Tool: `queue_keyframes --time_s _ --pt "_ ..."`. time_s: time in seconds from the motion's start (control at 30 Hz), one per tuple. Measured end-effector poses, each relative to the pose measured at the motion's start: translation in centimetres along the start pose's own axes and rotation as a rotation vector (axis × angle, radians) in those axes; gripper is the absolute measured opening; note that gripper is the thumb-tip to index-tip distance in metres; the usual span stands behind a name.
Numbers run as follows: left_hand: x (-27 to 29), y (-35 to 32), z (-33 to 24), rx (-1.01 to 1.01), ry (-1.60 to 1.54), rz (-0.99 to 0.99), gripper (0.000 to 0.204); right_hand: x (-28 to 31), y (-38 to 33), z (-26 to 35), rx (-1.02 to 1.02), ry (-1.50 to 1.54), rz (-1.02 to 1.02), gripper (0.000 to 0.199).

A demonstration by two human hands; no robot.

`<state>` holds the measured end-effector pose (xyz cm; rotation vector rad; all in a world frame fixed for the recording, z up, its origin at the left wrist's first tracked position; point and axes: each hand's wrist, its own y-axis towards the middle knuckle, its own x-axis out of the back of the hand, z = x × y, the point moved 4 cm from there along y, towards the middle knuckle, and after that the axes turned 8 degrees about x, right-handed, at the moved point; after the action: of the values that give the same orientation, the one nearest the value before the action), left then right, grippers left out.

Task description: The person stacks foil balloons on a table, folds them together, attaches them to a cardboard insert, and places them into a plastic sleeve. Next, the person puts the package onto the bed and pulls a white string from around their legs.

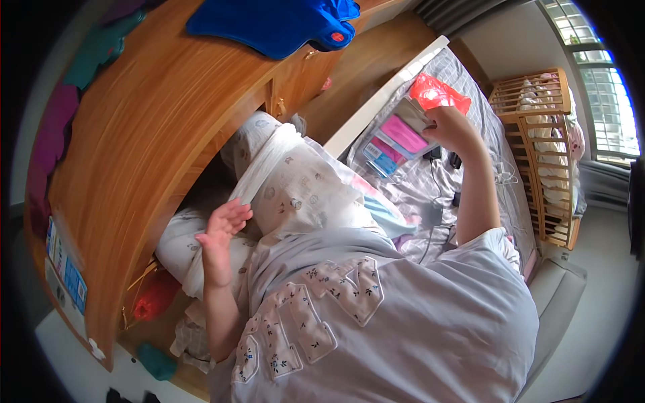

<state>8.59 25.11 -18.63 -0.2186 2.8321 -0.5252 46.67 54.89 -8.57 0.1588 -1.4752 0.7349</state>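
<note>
My right hand [454, 129] reaches out over the bed, its fingers closed on the edge of a thin grey-beige book [411, 113]. Under that book lies a pink-covered book [402, 133], with a blue-and-white booklet [380, 160] beside it. A shiny red plastic bag [440, 93] sits just beyond my fingers. My left hand [223, 235] is raised above my lap with its fingers spread and nothing in it, between the desk edge and the patterned white trousers [299, 185] on my legs.
A wooden desk [168, 74] curves along my left, bearing a glossy blue item [282, 30]. The bed's grey sheet [430, 208] carries dark cables. Beyond it stands a wooden slatted crib [537, 176] with bedding inside. Something red [153, 302] lies below the desk.
</note>
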Motion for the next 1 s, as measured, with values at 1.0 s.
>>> queue_keyframes --time_s 1.0 --pt "5.3 -3.3 1.8 0.082 -0.128 -0.208 0.088 -17.9 4.3 -13.0 -0.297 -0.045 0.336 0.091"
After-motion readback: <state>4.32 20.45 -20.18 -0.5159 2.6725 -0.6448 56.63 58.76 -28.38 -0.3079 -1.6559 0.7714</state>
